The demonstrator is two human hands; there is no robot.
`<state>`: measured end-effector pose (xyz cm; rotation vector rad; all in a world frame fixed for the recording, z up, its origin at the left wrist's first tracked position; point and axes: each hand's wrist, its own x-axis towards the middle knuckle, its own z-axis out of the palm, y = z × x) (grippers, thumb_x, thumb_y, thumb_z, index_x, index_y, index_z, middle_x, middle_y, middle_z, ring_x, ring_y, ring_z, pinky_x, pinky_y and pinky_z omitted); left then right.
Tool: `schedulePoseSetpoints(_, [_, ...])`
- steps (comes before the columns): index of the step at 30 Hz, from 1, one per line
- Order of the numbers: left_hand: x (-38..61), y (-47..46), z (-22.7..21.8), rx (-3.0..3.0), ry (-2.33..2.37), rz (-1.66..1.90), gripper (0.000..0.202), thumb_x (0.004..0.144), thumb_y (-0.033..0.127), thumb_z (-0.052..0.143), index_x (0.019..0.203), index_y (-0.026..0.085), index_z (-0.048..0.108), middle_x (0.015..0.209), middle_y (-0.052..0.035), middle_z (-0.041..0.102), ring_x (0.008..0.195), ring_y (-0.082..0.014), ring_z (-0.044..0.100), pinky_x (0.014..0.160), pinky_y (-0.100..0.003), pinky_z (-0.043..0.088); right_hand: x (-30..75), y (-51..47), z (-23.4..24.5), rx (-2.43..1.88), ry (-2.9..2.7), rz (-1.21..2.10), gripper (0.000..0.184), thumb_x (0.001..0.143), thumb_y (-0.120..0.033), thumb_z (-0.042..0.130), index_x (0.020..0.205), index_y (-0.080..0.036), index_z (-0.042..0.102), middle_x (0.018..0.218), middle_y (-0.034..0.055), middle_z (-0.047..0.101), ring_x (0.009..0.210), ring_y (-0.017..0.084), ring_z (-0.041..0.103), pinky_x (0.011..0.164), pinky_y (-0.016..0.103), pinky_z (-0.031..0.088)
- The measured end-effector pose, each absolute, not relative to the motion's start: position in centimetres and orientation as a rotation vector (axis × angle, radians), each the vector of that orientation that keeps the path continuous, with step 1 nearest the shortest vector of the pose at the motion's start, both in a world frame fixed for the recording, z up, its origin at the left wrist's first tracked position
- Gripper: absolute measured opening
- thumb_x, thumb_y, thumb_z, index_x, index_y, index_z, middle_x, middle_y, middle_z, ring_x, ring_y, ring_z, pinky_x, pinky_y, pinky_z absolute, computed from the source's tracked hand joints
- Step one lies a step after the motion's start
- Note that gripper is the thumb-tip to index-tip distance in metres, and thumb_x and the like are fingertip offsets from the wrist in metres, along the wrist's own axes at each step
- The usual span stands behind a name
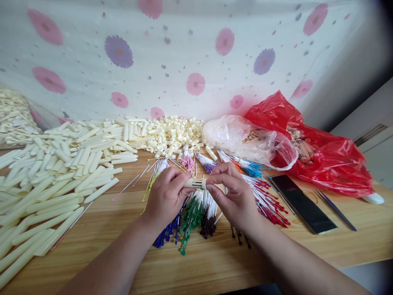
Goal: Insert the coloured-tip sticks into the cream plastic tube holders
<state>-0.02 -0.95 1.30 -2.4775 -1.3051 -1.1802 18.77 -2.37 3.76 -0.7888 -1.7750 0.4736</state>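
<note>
- Head view: left hand [168,190] and right hand [236,193] pinch opposite ends of the tube [195,183], dead centre!
- Green sticks [192,218] at its six o'clock.
- Light, level pinch should serve best.

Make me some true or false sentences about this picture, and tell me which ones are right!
1. The left hand and the right hand hold one slotted cream piece. True.
2. The right hand holds a crayon. False: its fingers are on the slotted cream piece.
3. Green-tipped sticks lie beside blue-tipped sticks on the table. True.
4. Fish are printed behind the table. False: the sheet there shows pink and purple flowers.
5. A red plastic bag lies to the right of a see-through bag. True.
</note>
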Motion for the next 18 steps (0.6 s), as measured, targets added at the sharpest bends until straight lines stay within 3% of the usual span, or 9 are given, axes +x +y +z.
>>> schedulePoseSetpoints(6, [-0.1,-1.1,1.4,-2.584,-1.362,-1.273,0.028,0.091,0.041,0.048,0.101,0.018,0.061,0.087,-0.0064,0.057,0.082,-0.0196,0.055,0.072,-0.03,0.044,20.6,-1.4,4.4,-0.648,-1.705,0.748,0.013,0.087,-0.021,0.057,0.09,-0.022,0.07,0.095,0.0046,0.058,0.092,0.016,0.057,0.082,0.035,0.047])
schedulePoseSetpoints(9, [0.0,-0.9,1.3,-2.644,-1.449,-1.4,0.023,0.089,0.039,0.051,0.092,0.018,0.059,0.082,-0.0033,0.058,0.077,-0.0175,0.055,0.069,-0.028,0.043,24.1,-1.1,4.9,-0.735,-1.671,0.604,0.011,0.087,-0.021,0.059,0.091,-0.022,0.069,0.091,0.0034,0.061,0.091,0.016,0.058,0.082,0.034,0.046])
schedulePoseSetpoints(13, [0.5,-0.8,1.0,-2.701,-1.675,-1.435,0.013,0.084,0.03,0.055,0.079,0.018,0.057,0.069,0.0027,0.054,0.064,-0.0129,0.05,0.062,-0.023,0.039,27.4,-2.9,4.4,-0.989,-2.243,0.513,0.011,0.087,-0.016,0.057,0.084,-0.016,0.067,0.079,0.0033,0.062,0.076,0.014,0.056,0.072,0.03,0.044])
schedulePoseSetpoints(18, [0.9,-0.9,0.6,-2.749,-1.756,-1.382,0.015,0.08,0.026,0.056,0.068,0.018,0.054,0.061,0.0047,0.048,0.061,-0.0115,0.045,0.059,-0.022,0.036,25.4,-5.1,2.0,-1.264,-2.69,0.231,0.02,0.087,-0.015,0.052,0.074,-0.015,0.068,0.081,0.0073,0.06,0.079,0.018,0.051,0.073,0.031,0.041])
